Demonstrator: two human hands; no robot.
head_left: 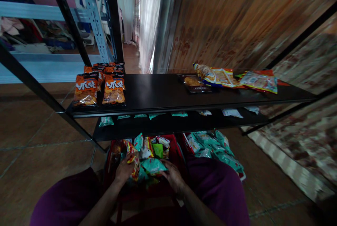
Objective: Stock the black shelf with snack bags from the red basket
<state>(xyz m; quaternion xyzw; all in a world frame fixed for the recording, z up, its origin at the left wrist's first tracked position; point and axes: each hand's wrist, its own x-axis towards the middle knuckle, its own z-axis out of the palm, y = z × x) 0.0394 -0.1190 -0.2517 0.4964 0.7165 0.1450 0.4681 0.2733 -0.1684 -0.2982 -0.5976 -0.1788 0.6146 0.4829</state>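
Both my hands are down in a red basket [178, 148] full of mixed snack packets, between my knees. My left hand [123, 170] curls around a red and yellow packet [133, 161]. My right hand [173, 176] is closed on the edge of a teal packet [153, 166]. Above the basket runs a black shelf [158, 94] with orange snack bags [86, 89] lined up at its left end and flat packets [221, 77] at its right end.
A lower black shelf [168, 124] carries a row of small teal and white packets. A heap of teal packets [218, 150] lies to the right of the basket. Black rack posts [31, 82] slant at left; a patterned rug [295, 148] lies at right.
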